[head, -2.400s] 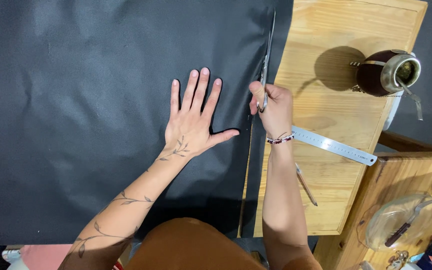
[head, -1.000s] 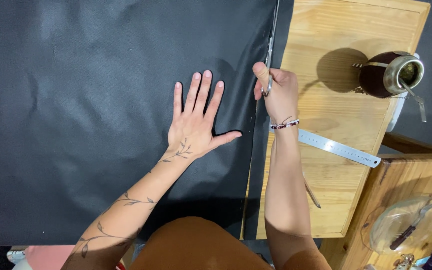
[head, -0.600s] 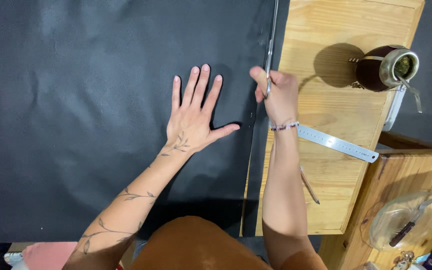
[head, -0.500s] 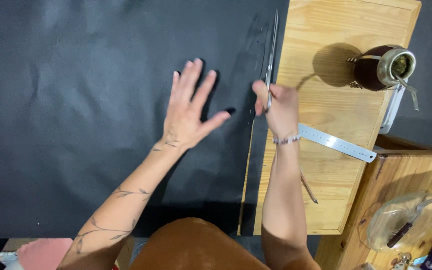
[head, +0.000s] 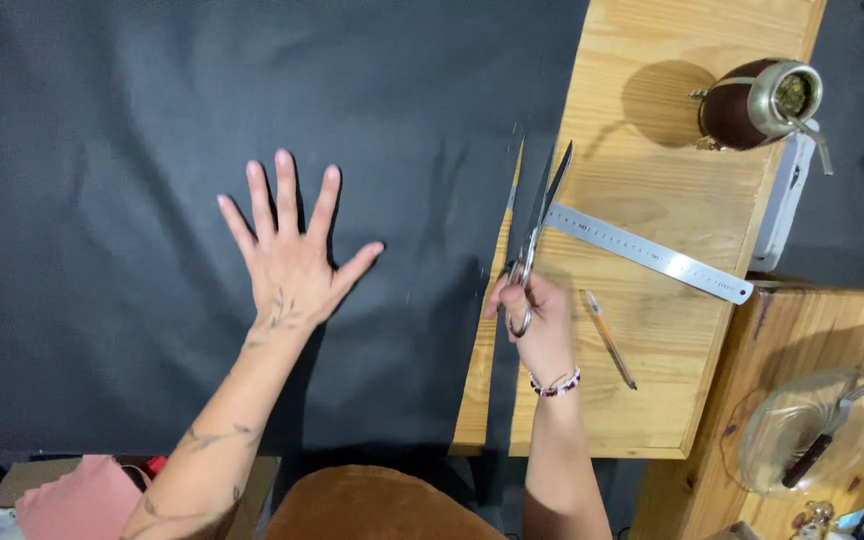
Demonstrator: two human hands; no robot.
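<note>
Left hand [head: 292, 265] is laid flat, palm down, fingers fully spread, on the large black sheet of fabric-like material [head: 152, 130]; nothing is gripped by it. Right hand [head: 542, 325] is closed around the handles of long silver metal scissors [head: 537, 230], fingers through the loops, a beaded bracelet [head: 556, 383] worn at the wrist. Scissor blades are parted in a narrow V, tips pointed away from the person, placed at the right edge of the black sheet where it meets the light wooden worktop [head: 672, 120]. A narrow black strip [head: 500, 400] is seen separated from the main sheet, with bare wood showing between the two, from the near worktop edge up to about the scissors. A flat steel ruler [head: 652, 254] is laid diagonally on the wood, its near end just beside the blades. A thin pencil-like stick [head: 608, 338] is laid on the wood just right of the right hand, not touched. A round brown gourd cup with metal rim and metal straw [head: 757, 100] is stood at the far right corner of the worktop, well apart from both hands. A clear glass dish with a dark-handled utensil [head: 802, 440] is seen on a lower wooden surface at right. A pink cloth item [head: 77, 500] is seen at bottom left.
</note>
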